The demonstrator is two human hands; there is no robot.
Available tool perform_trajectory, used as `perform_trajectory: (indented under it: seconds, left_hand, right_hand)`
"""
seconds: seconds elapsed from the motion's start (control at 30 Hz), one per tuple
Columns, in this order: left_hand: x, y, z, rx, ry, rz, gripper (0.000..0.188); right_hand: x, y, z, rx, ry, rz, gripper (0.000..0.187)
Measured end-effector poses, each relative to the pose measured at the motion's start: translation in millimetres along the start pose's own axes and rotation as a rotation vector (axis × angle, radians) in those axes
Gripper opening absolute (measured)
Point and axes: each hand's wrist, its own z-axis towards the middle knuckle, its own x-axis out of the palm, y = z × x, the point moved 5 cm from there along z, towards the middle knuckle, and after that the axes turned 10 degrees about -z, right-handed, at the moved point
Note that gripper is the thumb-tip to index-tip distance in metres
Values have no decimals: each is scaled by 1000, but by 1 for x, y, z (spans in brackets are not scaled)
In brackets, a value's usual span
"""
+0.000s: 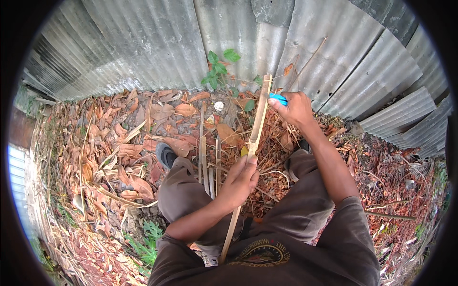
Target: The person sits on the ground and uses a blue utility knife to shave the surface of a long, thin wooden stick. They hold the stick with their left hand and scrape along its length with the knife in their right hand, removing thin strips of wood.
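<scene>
A long split bamboo strip (259, 117) stands slanted in front of me, its lower end by my shirt and its upper end toward the fence. My left hand (241, 180) is closed around it near a node, at about mid-length. My right hand (296, 108) grips a blue-handled knife (278, 99) against the right edge of the strip, close to its upper end. The fingers cover most of the handle, and the blade can hardly be made out. A thin pale sliver stands out along that edge.
A corrugated metal fence (152, 43) closes off the far side. Several bamboo strips (204, 157) lie between my feet. Dry leaves (136, 155) and reddish shavings cover the ground. A green plant (215, 71) grows by the fence, and a spiky one (148, 243) grows at the lower left.
</scene>
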Motion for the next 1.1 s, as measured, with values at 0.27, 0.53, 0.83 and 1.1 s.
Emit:
perform_trajectory:
  seconds: [0.27,0.53,0.83,1.1]
  left_hand:
    - [6,2,-5,120,74,73,27]
    - [-6,-11,7,28,-50,-163,31]
    - [2,-1,2,277,6,164,37]
    - [-8,-7,-1,388,-84,370,31]
  right_hand:
    - [-7,-89,10,478,92,101,84]
    - [-31,47,-39,-234,26,229,60]
    - [-25,39,-25,-154,89,-66,63]
    - [-20,56,-51,-323,58,-76,63]
